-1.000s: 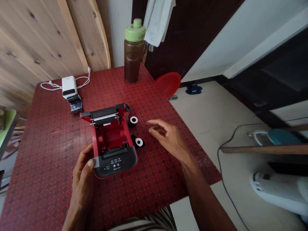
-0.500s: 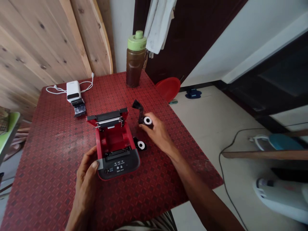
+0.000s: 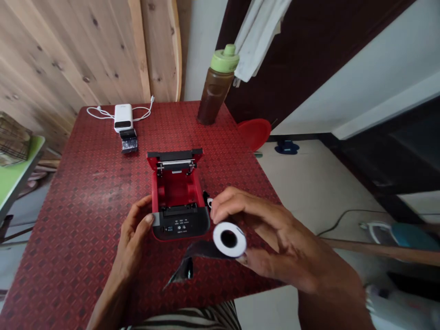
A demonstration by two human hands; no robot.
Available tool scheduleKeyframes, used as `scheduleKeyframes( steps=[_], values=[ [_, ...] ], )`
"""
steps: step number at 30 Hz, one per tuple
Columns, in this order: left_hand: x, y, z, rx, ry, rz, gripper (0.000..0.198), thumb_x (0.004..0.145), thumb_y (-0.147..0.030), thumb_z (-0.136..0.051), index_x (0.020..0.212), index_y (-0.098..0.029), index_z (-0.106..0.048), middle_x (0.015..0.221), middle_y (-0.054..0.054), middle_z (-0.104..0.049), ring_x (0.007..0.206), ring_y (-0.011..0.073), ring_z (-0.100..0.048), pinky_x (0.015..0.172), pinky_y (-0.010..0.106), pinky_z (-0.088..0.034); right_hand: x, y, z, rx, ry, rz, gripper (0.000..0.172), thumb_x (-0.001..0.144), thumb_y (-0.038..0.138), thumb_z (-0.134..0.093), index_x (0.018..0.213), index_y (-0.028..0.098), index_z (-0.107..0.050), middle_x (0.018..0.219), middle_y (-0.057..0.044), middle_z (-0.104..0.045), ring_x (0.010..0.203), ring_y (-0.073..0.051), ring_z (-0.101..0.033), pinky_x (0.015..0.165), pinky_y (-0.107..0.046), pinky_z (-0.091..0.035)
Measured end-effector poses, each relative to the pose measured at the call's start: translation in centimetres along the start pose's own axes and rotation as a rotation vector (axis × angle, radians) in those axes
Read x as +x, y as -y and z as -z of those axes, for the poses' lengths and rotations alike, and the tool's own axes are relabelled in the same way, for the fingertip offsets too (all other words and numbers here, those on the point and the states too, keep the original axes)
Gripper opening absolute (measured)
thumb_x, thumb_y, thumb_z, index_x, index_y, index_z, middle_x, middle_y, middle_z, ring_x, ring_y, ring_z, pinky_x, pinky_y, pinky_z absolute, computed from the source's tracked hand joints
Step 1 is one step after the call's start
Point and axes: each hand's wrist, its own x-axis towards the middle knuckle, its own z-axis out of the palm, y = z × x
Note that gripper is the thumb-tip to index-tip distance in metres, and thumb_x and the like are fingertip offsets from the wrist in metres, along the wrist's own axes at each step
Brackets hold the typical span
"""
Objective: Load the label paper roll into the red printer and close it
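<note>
White roll [image 3: 241, 240] sits between right fingers [image 3: 223, 208] and thumb [image 3: 256, 265] (black strip [image 3: 202, 249] trailing).

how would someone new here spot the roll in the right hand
On the red patterned table, find the open red-and-black printer. Toward the viewer and right of it, the right hand grips a white-ended roll trailing a dark strip. Unlike the other roll, half hidden beside the printer, this one is off the table.
</note>
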Motion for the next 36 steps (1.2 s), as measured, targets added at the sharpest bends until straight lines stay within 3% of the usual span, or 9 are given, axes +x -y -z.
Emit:
scheduleKeyframes(
  steps=[3,7,12,16,23,27,32,36],
  values=[
    [-0.1,0.1,0.2,-0.018,0.075,0.022,0.055,0.099,-0.055,-0.071,0.143,-0.022,-0.071,0.134,0.011,-0.078,0.123,0.0332,-0.072,0.108,0.046,-0.054,2.0,-1.0,-1.2,-0.129,0.020,-0.012,0.027,0.097,0.026,-0.068,0.124,0.031,-0.070,0.110,-0.003,-0.074,0.094,-0.021,-0.072,0.082,-0.036,-0.060],
    [0.0,0.2,0.5,-0.005,0.085,0.013,0.055,0.099,-0.056,-0.072,0.143,-0.022,-0.070,0.141,0.011,-0.075,0.129,0.0330,-0.069,0.112,0.045,-0.051,4.6,-2.9,-3.6,-0.487,-0.112,0.001,0.026,0.105,0.020,-0.063,0.130,0.025,-0.066,0.119,-0.006,-0.077,0.106,-0.024,-0.073,0.095,-0.041,-0.058],
    [0.1,-0.1,0.5,-0.042,0.111,0.036,0.054,0.100,-0.055,-0.072,0.142,-0.022,-0.067,0.142,0.013,-0.075,0.123,0.0331,-0.072,0.103,0.045,-0.057,7.1,-4.1,-5.9,-0.837,-0.157,0.051,0.018,0.102,0.012,-0.066,0.114,0.024,-0.071,0.112,-0.009,-0.081,0.102,-0.030,-0.071,0.091,-0.046,-0.058],
    [0.1,-0.3,0.4,-0.064,0.110,0.060,0.056,0.097,-0.056,-0.073,0.142,-0.022,-0.068,0.140,0.014,-0.076,0.119,0.0339,-0.074,0.099,0.046,-0.059,8.5,-4.4,-6.5,-0.901,-0.191,0.011,0.020,0.099,0.008,-0.066,0.111,0.023,-0.073,0.114,-0.013,-0.081,0.104,-0.031,-0.071,0.087,-0.045,-0.058],
    [0.1,-0.3,0.3,-0.062,0.103,0.082,0.058,0.097,-0.057,-0.074,0.143,-0.023,-0.069,0.143,0.014,-0.075,0.126,0.0350,-0.072,0.105,0.049,-0.058,10.3,-5.3,-6.4,-0.892,-0.118,-0.144,0.025,0.095,0.010,-0.070,0.117,0.021,-0.076,0.123,-0.016,-0.081,0.119,-0.036,-0.073,0.098,-0.052,-0.055],
    [0.1,-0.1,0.4,-0.067,0.108,0.084,0.057,0.098,-0.056,-0.073,0.144,-0.024,-0.067,0.146,0.014,-0.073,0.130,0.0346,-0.070,0.107,0.049,-0.057,11.2,-5.0,-6.4,-0.955,-0.048,-0.156,0.028,0.094,0.008,-0.070,0.118,0.021,-0.077,0.116,-0.014,-0.082,0.113,-0.035,-0.075,0.099,-0.051,-0.055],
    [0.0,0.0,0.4,-0.088,0.121,0.093,0.055,0.099,-0.056,-0.074,0.144,-0.024,-0.066,0.145,0.012,-0.074,0.130,0.0346,-0.071,0.103,0.046,-0.060,12.4,-5.3,-7.0,-1.024,-0.034,-0.165,0.024,0.097,0.005,-0.065,0.112,0.019,-0.077,0.108,-0.016,-0.083,0.099,-0.033,-0.075,0.088,-0.047,-0.054],
    [0.0,0.1,0.5,-0.095,0.133,0.080,0.055,0.099,-0.056,-0.074,0.144,-0.024,-0.066,0.144,0.013,-0.075,0.129,0.0344,-0.072,0.103,0.047,-0.060,12.7,-5.9,-7.5,-1.032,-0.044,-0.160,0.023,0.101,0.006,-0.060,0.108,0.019,-0.077,0.107,-0.016,-0.083,0.104,-0.034,-0.074,0.092,-0.049,-0.053]
  ],
)
